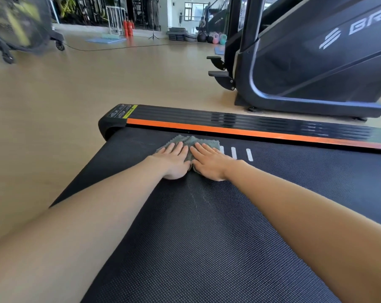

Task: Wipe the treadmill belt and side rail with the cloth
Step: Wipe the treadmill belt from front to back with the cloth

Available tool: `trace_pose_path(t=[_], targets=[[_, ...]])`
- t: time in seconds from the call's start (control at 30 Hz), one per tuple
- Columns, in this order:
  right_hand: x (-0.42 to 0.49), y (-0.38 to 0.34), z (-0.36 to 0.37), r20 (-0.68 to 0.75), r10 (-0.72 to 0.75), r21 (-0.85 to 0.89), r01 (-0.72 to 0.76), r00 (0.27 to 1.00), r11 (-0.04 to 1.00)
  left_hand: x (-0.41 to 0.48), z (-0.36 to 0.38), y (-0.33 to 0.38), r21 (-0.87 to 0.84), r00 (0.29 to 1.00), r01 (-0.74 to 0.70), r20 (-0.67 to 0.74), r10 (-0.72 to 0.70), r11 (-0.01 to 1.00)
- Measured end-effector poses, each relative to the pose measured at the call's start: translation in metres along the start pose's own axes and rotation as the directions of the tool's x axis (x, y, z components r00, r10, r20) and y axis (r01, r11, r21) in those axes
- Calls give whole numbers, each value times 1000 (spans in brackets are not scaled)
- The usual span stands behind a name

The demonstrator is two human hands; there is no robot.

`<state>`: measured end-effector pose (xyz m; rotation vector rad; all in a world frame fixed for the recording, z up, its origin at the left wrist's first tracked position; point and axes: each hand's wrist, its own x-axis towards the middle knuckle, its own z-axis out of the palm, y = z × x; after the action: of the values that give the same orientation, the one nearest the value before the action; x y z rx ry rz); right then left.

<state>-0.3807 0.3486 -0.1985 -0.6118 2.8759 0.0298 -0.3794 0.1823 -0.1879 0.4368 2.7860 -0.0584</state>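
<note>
A grey cloth (193, 139) lies flat on the black textured treadmill belt (207, 237), close to the far side rail (207, 119), which is black with an orange stripe. My left hand (174, 159) presses on the cloth's left part with straight fingers. Beside it, my right hand (209, 161) presses flat on the right part. The two hands touch each other and cover most of the cloth. A faint wiped streak shows on the belt just behind the hands.
Beyond the rail stands a large dark exercise machine (316, 62) with pedals. Wooden gym floor (76, 84) spreads to the left. Another wheeled machine (21, 25) is at the far left. Kettlebells and fire extinguishers (128, 27) stand at the back.
</note>
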Motion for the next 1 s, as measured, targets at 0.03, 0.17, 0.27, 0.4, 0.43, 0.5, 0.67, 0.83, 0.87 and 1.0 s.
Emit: trace_pose_path(t=[0.03, 0.17, 0.27, 0.4, 0.43, 0.5, 0.67, 0.83, 0.87, 1.0], targets=[[7, 3, -1, -2, 9, 1, -9, 1000, 1000, 7, -2, 0, 1, 1000, 4, -1, -4, 1000], [13, 2, -2, -4, 21, -31, -21, 1000, 999, 10, -2, 1, -21, 1000, 14, -7, -14, 1000], [-6, -3, 1, -1, -23, -77, 22, 1000, 997, -11, 5, 2, -20, 1000, -27, -17, 26, 999], [-66, -23, 7, 24, -136, -110, 138, 990, 984, -71, 21, 2, 9, 993, -119, -1, 119, 993], [-81, -30, 8, 38, -157, -98, 160, 987, 982, -88, 27, 1, 13, 991, -130, 6, 130, 991], [-107, -48, 6, 71, -190, -83, 196, 979, 977, -117, 37, 0, 27, 992, -121, 22, 120, 992], [-121, -82, 9, 61, -253, -102, 258, 966, 961, -150, 45, -7, 56, 997, -76, -5, 76, 996], [-70, -73, 5, 61, -207, -58, 211, 976, 976, -120, 39, -22, 46, 1000, 5, -16, -4, 999], [-56, -72, 5, 57, -190, -52, 193, 980, 980, -111, 37, -26, 42, 1000, 15, -24, -15, 999], [-4, -70, 3, 25, -121, -34, 122, 992, 992, -70, 27, -45, 29, 997, 59, -52, -57, 998]])
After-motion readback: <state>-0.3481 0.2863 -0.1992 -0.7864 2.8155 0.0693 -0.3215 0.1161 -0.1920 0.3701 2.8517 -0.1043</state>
